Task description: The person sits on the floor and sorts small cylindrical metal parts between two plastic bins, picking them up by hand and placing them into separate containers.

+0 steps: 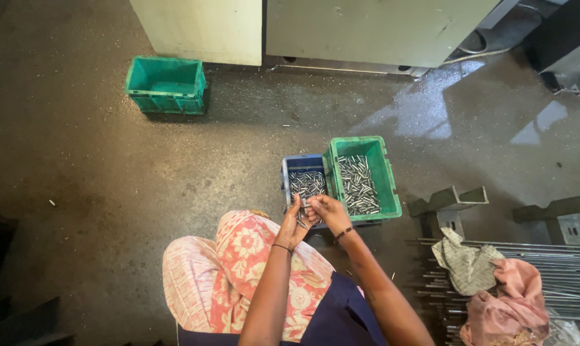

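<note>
Both my hands meet over the near edge of a small blue bin (288,168) filled with several short shiny metal pins. My left hand (294,225) is closed around a bunch of the metal pins (302,211), which stick out below the fingers. My right hand (327,211) pinches the same bunch from the right side. Touching the blue bin on its right stands a larger green bin (386,186), also holding several metal pins. A thin dark band sits on each wrist. My knees, in pink patterned cloth, are below the hands.
An empty green bin (167,84) stands far left by a cream machine base (315,29). Long metal rods (559,269) lie at lower right under crumpled rags (488,282), behind two metal stands (447,205). The floor is dark and wet at upper right.
</note>
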